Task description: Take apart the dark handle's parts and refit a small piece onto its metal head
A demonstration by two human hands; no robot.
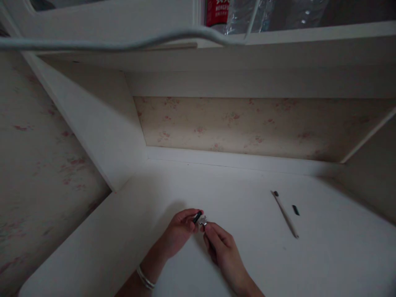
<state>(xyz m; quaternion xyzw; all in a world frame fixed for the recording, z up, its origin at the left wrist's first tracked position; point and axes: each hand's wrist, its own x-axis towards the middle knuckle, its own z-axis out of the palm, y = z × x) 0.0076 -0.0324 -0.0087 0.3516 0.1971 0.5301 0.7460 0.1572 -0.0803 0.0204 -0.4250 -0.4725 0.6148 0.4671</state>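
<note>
Dim white surface (247,264) under a shelf, floral wallpaper behind. My left hand (181,227) pinches a small black piece (197,217), its long axis tilted up toward the right. My right hand (221,247) is closed on a small silvery part (203,221), touching the black one. A pale pen (285,214) lies well right, angled away.

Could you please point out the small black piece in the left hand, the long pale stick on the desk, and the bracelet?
Small black piece (197,217), head view: its exposed middle, between the fingertips.
Long pale stick (285,214), head view: mid-shaft.
Bracelet (145,279), head view: band across the left wrist.
</note>
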